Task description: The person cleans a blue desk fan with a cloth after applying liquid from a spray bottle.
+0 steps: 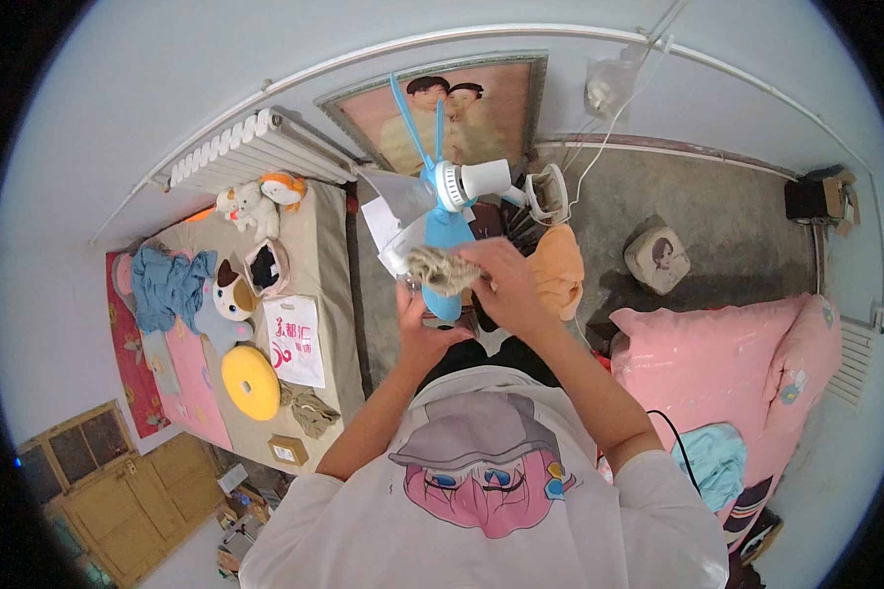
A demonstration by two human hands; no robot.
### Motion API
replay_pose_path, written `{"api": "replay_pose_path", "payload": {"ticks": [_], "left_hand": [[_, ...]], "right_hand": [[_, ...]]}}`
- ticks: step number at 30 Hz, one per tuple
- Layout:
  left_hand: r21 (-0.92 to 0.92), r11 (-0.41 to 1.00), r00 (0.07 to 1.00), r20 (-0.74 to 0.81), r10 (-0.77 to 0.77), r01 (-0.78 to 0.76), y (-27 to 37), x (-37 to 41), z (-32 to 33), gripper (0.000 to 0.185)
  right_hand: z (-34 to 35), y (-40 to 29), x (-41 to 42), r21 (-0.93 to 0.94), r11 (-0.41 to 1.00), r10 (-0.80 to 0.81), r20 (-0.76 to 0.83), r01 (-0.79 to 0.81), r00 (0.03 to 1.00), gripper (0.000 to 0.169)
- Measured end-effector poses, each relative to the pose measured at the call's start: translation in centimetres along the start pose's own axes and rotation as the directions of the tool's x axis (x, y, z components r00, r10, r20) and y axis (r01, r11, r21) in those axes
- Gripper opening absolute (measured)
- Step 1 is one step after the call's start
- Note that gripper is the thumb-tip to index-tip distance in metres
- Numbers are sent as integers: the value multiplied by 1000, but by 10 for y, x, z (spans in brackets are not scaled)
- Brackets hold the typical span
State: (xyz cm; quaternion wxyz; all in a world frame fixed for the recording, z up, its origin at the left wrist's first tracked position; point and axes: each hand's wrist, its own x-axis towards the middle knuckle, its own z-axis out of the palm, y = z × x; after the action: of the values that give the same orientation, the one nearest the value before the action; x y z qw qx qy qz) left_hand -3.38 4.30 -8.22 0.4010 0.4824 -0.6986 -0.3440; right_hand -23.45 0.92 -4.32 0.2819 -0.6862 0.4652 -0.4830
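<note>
An electric fan with light blue blades and a white motor housing [486, 177] stands in front of me. Two of its blades point up, and a wide lower blade [446, 230] hangs toward me. My right hand [502, 283] pinches a crumpled khaki cloth [442, 271] that lies across this lower blade. Around the blade's tip curls my left hand [429, 327], thumb below and fingers at the left edge; its exact contact is partly hidden. Just above those fingers is a white plastic nozzle-like part [393, 262], its lower portion covered by the cloth.
The fan's white base [548, 194] trails a white cord, with an orange cloth [558, 271] below it. At left, a bed [329, 243] carries plush toys and a yellow round cushion [250, 383]. A pink-covered sofa [707, 353] and a stool [656, 259] stand at right. A framed portrait [376, 110] leans behind.
</note>
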Motion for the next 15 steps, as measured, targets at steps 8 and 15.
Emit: {"api": "replay_pose_path", "payload": {"ticks": [8, 15], "left_hand": [[-6, 998, 997, -53, 56, -56, 5, 4, -1, 93], [-45, 996, 995, -66, 72, -76, -3, 2, 0, 96]], "right_hand": [[11, 30, 35, -83, 996, 30, -87, -37, 996, 48], [10, 15, 19, 61, 975, 216, -50, -213, 975, 50]]}}
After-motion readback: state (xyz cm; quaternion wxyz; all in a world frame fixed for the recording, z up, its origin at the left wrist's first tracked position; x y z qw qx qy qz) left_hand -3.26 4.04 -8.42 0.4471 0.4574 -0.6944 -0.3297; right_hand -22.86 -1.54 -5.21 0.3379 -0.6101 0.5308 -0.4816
